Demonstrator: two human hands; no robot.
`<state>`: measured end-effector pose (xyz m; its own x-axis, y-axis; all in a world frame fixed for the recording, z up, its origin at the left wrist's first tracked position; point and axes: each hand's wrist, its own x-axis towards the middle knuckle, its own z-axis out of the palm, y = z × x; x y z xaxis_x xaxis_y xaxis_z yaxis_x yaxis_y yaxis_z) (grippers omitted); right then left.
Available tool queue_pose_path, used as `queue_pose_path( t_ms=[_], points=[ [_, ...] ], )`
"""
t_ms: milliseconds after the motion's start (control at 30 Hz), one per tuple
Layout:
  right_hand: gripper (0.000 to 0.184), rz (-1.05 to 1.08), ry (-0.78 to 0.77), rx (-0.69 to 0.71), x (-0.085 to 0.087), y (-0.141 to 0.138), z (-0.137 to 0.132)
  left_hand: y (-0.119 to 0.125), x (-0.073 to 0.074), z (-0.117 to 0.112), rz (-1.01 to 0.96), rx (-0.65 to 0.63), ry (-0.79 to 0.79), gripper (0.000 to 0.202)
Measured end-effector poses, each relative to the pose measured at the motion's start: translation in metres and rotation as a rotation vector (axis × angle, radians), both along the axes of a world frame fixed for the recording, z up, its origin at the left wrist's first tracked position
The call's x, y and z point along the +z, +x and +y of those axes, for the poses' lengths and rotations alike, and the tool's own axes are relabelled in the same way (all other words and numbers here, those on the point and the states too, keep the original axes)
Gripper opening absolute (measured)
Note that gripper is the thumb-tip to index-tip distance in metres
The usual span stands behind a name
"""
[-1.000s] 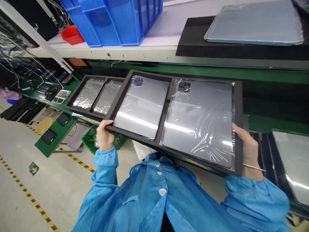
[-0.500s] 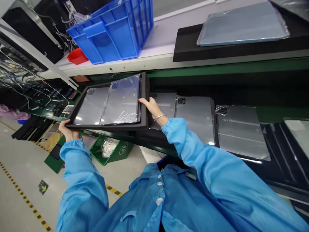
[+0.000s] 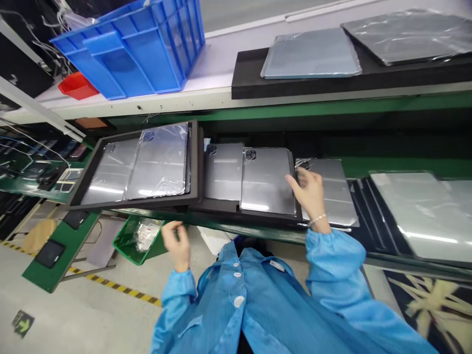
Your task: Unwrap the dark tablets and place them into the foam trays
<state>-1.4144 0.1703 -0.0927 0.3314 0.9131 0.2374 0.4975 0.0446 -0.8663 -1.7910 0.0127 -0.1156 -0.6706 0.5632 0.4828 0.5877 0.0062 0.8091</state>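
Note:
A black tray (image 3: 197, 162) with two grey plastic-wrapped tablet shells (image 3: 158, 160) lies on the green lower shelf at the left, with neither hand on it. My left hand (image 3: 177, 243) hangs below the shelf edge, fingers loosely curled, holding nothing. My right hand (image 3: 309, 191) is open with fingers spread over grey tablet shells (image 3: 265, 179) lying side by side in a second black tray (image 3: 221, 205) on the same shelf. More wrapped shells (image 3: 337, 189) lie just right of that hand.
A blue crate (image 3: 129, 46) and a red bin (image 3: 75, 84) stand on the white upper shelf. A black foam pad (image 3: 250, 83) there carries wrapped panels (image 3: 311, 53). A green bin (image 3: 136, 241) sits on the floor below. Further wrapped panels (image 3: 416, 206) lie at the right.
Both hands have let go of the left tray, which now rests on the shelf. My right hand moved right over the neighbouring shells; my left hand dropped below the shelf edge.

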Motion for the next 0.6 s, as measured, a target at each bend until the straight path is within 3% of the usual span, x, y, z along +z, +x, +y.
queue_pose_path(
  t_ms=[67, 167, 267, 367, 433, 600],
  points=[
    [0.090, -0.014, -0.206, -0.011, -0.028, 0.032, -0.013, 0.044, -0.025, 0.014, -0.005, -0.142, -0.154, 0.031],
    [0.074, 0.029, -0.318, 0.093, -0.052, 0.042, -0.018, 0.057, -0.039, 0.051, 0.013, -0.064, -0.337, 0.054],
    [0.067, 0.064, -0.314, 0.125, -0.058, 0.032, -0.013, 0.039, -0.035, 0.082, 0.004, -0.018, -0.353, 0.059],
    [0.079, 0.101, -0.290, 0.071, -0.058, 0.023, -0.008, 0.026, -0.027, 0.101, -0.052, -0.076, -0.303, 0.047],
    [0.087, 0.131, -0.260, 0.017, -0.057, 0.019, -0.007, 0.025, -0.022, 0.109, -0.116, -0.098, -0.254, 0.044],
    [0.086, 0.227, -0.169, -0.036, -0.051, 0.022, -0.011, 0.030, -0.014, 0.113, -0.345, -0.112, -0.207, 0.054]
  ],
)
